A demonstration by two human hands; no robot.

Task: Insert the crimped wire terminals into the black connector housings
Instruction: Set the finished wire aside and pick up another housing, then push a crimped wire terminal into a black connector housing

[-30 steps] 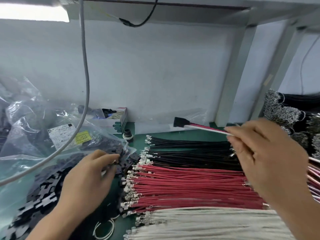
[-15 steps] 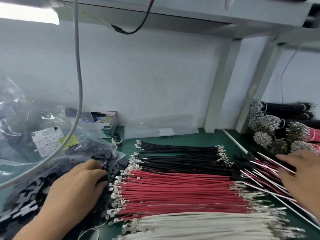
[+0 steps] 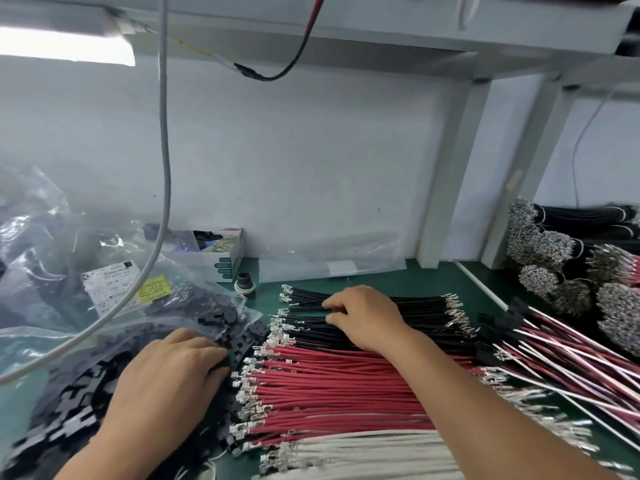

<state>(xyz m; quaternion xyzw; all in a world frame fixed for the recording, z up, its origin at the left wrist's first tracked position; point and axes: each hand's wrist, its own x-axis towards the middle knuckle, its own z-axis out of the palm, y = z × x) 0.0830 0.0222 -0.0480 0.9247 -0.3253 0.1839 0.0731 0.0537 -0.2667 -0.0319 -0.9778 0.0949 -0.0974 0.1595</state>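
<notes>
Loose black connector housings point(image 3: 79, 403) spill from a clear bag at the left. My left hand point(image 3: 169, 379) lies on this pile, and its fingertips curl onto a housing at the pile's right edge. Crimped wires lie in rows on the green mat point(image 3: 485, 282): black wires point(image 3: 426, 313) at the back, red wires point(image 3: 329, 386) in the middle, white wires point(image 3: 363, 455) nearest me. My right hand point(image 3: 363, 317) reaches over the black wires, and its fingers and thumb pinch one near its left terminal end.
Wires with housings fitted point(image 3: 561, 351) lie fanned out at the right, with tied wire bundles point(image 3: 554, 247) behind them. A small carton point(image 3: 221, 261) and a black round cap point(image 3: 246, 282) stand by the wall. A grey cable point(image 3: 166, 168) hangs over the clear bag point(image 3: 52, 271).
My right hand set the pink and white wire assembly down at the right, then swung left onto the black wires. My left hand stayed on the housing pile.
</notes>
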